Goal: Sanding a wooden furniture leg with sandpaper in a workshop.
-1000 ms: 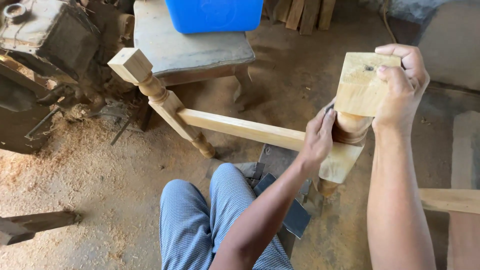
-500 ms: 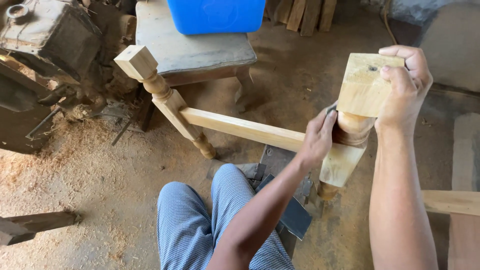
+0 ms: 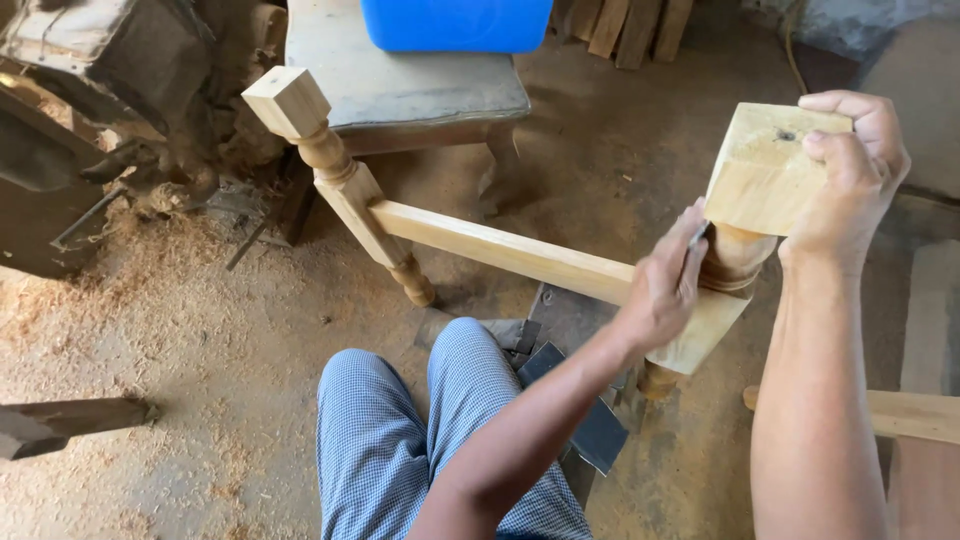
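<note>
A pale wooden frame, two turned legs joined by a rail (image 3: 500, 247), stands tilted on the dirt floor. My right hand (image 3: 850, 170) grips the square top block of the near leg (image 3: 765, 170). My left hand (image 3: 665, 285) presses a small dark sheet, probably sandpaper (image 3: 697, 240), against the rounded turned part of that leg (image 3: 735, 262). The far leg (image 3: 340, 180) leans away toward the upper left. My knees in blue checked trousers (image 3: 400, 440) are below the rail.
A low wooden stool (image 3: 400, 80) carries a blue plastic container (image 3: 455, 22) at the top. A dark machine (image 3: 90, 90) sits at the left amid sawdust (image 3: 130, 300). Dark sheets (image 3: 590, 430) lie under the frame. Timber (image 3: 920, 415) lies at the right, a beam (image 3: 60, 422) at the left.
My left hand has shifted slightly on the turned part of the near leg. The frame and my right hand stay almost where they were.
</note>
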